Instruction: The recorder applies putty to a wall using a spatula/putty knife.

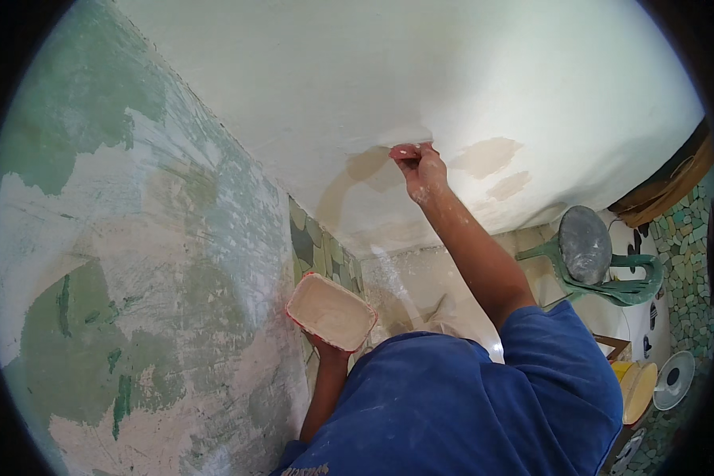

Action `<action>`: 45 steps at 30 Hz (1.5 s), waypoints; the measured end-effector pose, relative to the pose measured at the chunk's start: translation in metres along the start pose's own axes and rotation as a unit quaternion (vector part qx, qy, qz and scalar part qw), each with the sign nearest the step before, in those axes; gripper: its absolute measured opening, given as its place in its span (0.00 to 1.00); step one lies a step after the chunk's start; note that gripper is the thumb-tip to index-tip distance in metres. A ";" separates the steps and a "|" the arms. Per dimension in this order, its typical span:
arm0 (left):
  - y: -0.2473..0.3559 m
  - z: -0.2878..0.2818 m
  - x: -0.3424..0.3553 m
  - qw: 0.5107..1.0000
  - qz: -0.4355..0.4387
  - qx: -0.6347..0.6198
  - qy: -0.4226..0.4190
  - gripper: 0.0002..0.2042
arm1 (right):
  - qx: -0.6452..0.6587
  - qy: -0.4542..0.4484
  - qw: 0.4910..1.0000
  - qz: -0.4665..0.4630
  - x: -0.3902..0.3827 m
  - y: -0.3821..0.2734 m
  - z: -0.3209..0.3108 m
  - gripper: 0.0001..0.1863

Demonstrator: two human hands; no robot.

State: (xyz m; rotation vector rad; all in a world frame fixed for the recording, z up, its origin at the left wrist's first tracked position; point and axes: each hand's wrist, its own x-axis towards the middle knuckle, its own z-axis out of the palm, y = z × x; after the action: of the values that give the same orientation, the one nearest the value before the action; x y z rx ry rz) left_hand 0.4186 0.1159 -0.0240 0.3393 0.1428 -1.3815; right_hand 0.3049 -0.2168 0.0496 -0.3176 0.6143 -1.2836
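Observation:
My right hand [425,173] grips a small reddish scraper [405,151], its edge at the white wall [357,71] ahead of me, where damp-looking tan patches [484,159] show. My left hand [330,354] is under a red-rimmed rectangular tub [332,313] of pale beige paste, holding it up beside the left wall [95,317], which has flaking green and whitish patches. Most of the fingers of my left hand are hidden by the tub.
On the right are a green plastic chair [639,282] with a grey round object [584,242] on it, a yellow container [639,393], a white round lid-like item [675,379], brown material [658,198] and pebble-mosaic surface [682,317]. Stone tiles [321,242] line the lower corner.

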 end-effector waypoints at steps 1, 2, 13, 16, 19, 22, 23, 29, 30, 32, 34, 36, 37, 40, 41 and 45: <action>0.000 0.001 -0.001 1.000 0.000 0.000 0.003 0.36 | -0.001 -0.001 1.000 0.001 -0.006 0.003 -0.001 0.11; 0.000 0.003 -0.001 1.000 -0.002 0.001 0.003 0.37 | 0.031 0.041 0.999 0.002 -0.015 0.005 -0.001 0.12; -0.006 -0.007 0.019 1.000 -0.017 0.021 0.003 0.35 | -0.044 0.106 0.986 0.124 0.041 0.069 -0.009 0.08; -0.002 -0.014 0.009 1.000 -0.004 0.021 0.010 0.35 | -0.022 0.056 0.990 0.128 0.013 0.040 0.048 0.08; -0.005 -0.011 0.009 1.000 0.002 0.013 0.003 0.35 | 0.030 -0.015 0.994 0.103 -0.022 0.021 0.062 0.07; -0.005 -0.002 0.009 0.995 0.033 0.089 0.002 0.34 | 0.052 0.011 0.996 0.069 -0.046 0.036 0.028 0.09; -0.006 -0.002 0.009 0.997 0.030 0.073 0.002 0.34 | 0.032 0.055 0.995 0.075 -0.045 0.046 0.014 0.09; -0.007 -0.005 0.013 0.996 0.027 0.089 -0.013 0.34 | -0.038 0.090 0.990 0.098 0.024 0.060 -0.019 0.09; -0.008 -0.007 0.016 0.997 0.023 0.074 -0.023 0.34 | -0.036 0.091 0.991 0.095 0.034 0.050 -0.008 0.09; -0.008 -0.011 0.018 0.995 0.030 0.096 -0.023 0.34 | -0.012 0.038 0.993 0.111 0.034 0.024 0.021 0.07; -0.006 -0.015 0.016 0.989 0.055 0.134 -0.019 0.34 | -0.028 -0.013 0.994 0.109 -0.001 0.004 0.047 0.09; -0.007 -0.015 0.018 0.982 0.071 0.174 -0.018 0.34 | -0.041 -0.061 0.992 0.099 -0.035 -0.016 0.057 0.12; -0.007 -0.014 0.019 0.983 0.072 0.171 -0.015 0.34 | -0.026 -0.075 0.994 0.075 -0.051 -0.022 0.055 0.12; -0.008 -0.016 0.026 0.997 0.030 0.051 -0.041 0.35 | -0.026 -0.090 0.995 0.044 -0.091 -0.030 0.033 0.14; -0.009 -0.024 0.032 0.994 0.044 0.087 -0.039 0.34 | -0.036 -0.093 0.995 0.028 -0.103 -0.032 0.024 0.15; -0.012 0.010 0.053 0.988 0.093 0.121 -0.016 0.32 | -0.145 -0.143 0.979 0.016 -0.144 -0.045 -0.016 0.13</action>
State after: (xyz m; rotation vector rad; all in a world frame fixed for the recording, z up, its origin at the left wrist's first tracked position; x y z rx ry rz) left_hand 0.4159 0.0615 -0.0317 0.5192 -0.0834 -1.2207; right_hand 0.2377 -0.0900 0.0973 -0.7177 0.5571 -1.0915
